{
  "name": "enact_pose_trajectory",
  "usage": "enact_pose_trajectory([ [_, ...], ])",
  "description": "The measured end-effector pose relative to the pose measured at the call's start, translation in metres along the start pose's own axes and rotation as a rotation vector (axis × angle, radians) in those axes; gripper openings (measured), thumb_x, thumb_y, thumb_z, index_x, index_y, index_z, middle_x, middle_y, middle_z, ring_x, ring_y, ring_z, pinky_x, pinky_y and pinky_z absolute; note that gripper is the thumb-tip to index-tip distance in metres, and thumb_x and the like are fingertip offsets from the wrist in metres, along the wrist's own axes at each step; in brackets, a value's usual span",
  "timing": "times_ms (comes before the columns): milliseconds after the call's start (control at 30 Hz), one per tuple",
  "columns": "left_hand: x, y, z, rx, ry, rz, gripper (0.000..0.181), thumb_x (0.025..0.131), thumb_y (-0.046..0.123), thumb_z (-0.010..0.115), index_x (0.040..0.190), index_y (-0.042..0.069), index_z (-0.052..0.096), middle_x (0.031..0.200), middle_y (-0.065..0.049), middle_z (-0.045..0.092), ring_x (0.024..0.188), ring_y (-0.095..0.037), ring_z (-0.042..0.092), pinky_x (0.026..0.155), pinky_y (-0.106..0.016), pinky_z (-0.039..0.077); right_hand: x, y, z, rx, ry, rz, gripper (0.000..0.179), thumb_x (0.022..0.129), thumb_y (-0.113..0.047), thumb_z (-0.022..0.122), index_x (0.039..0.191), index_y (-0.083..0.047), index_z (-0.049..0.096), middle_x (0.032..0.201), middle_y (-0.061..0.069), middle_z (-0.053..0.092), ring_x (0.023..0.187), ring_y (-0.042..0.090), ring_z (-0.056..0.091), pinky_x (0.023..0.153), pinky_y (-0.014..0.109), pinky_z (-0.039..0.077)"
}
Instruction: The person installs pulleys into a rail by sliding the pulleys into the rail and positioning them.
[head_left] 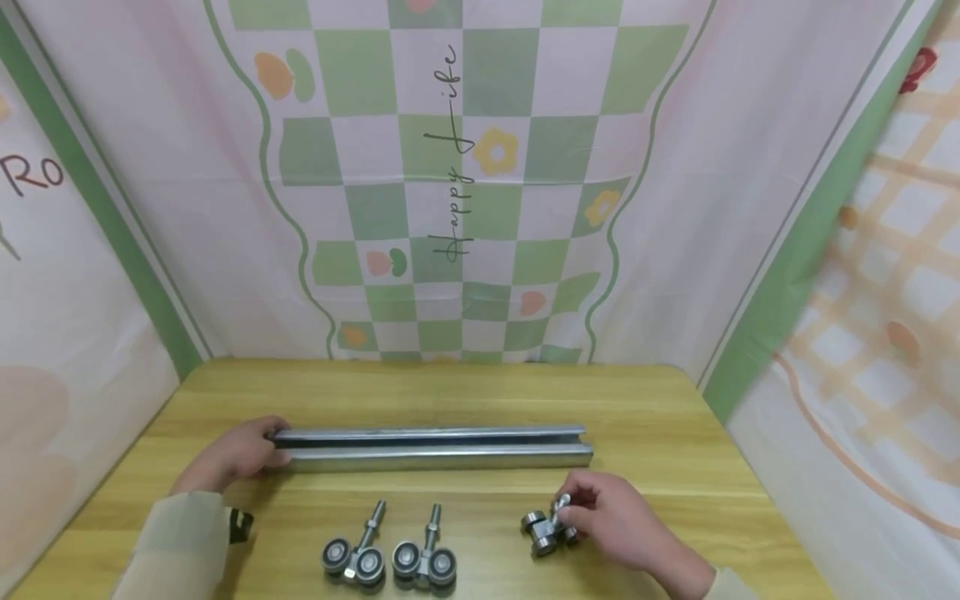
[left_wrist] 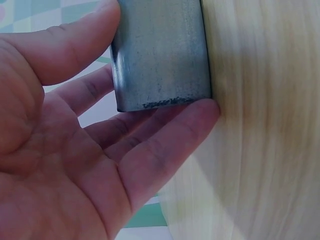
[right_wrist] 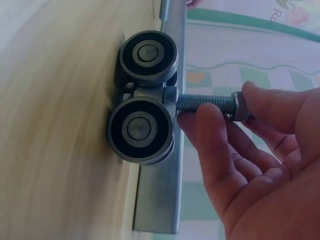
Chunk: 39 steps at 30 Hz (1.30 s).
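A slotted steel track lies lengthwise across the table. My left hand holds its left end; in the left wrist view the thumb is along one edge and the fingers bend round the end face of the track. Off the track's right end, my right hand pinches the upright bolt of a roller trolley. Up close, thumb and fingers grip near the nut and along the threaded bolt, while the trolley's wheels are low against the wood.
Two more roller trolleys stand in front of the track, one on the left and another beside it, their bolts pointing up. Under everything is a wood-grain table. A patterned cloth hangs behind it, with more cloth at both sides.
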<state>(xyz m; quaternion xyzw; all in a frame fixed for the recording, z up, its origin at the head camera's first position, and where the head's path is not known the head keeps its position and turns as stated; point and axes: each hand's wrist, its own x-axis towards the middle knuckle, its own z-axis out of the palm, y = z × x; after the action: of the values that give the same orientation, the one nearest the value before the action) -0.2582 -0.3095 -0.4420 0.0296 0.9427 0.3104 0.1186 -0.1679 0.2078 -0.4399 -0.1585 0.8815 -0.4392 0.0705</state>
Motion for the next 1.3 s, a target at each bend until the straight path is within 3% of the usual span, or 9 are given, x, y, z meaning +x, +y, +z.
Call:
enact_pose_trajectory([
  [233,0.001,-0.001,-0.002,0.010,-0.007,0.006,0.047,0.083,0.013,0.075,0.125,-0.004,0.059,0.116,-0.024,0.061,0.103,-0.039,0.056,0.088,-0.061,0.045,0.000,0.005,-0.008,-0.003,0.036,0.054,0.010,0.087,-0.011,0.074,0.091,-0.011,0.065,0.084,0.000,0.066,0.072,0.023,0.063,0.059,0.031,0.055],
  [500,0.003,-0.002,-0.003,-0.011,-0.015,0.002,0.048,0.083,0.011,0.075,0.125,-0.004,0.059,0.116,-0.024,0.061,0.099,-0.035,0.058,0.080,-0.052,0.051,-0.002,0.014,-0.019,-0.014,0.075,0.099,0.009,0.089,-0.012,0.073,0.093,-0.010,0.065,0.079,0.002,0.066,0.068,0.022,0.060,0.057,0.029,0.052],
  [1067,0.003,-0.002,-0.004,0.015,-0.015,0.007,0.050,0.083,0.014,0.075,0.127,-0.004,0.059,0.118,-0.026,0.061,0.103,-0.040,0.056,0.087,-0.060,0.046,-0.008,0.037,-0.051,-0.051,0.195,0.213,0.007,0.092,-0.008,0.068,0.097,-0.008,0.064,0.084,0.003,0.067,0.071,0.024,0.063,0.062,0.035,0.055],
  [1300,0.003,0.000,-0.004,-0.061,-0.032,-0.027,0.050,0.083,0.010,0.075,0.128,-0.005,0.057,0.118,-0.025,0.060,0.100,-0.034,0.058,0.079,-0.049,0.053,-0.008,0.048,-0.062,-0.089,0.227,0.227,0.007,0.094,-0.010,0.067,0.099,-0.007,0.063,0.091,0.005,0.068,0.071,0.023,0.063,0.062,0.035,0.056],
])
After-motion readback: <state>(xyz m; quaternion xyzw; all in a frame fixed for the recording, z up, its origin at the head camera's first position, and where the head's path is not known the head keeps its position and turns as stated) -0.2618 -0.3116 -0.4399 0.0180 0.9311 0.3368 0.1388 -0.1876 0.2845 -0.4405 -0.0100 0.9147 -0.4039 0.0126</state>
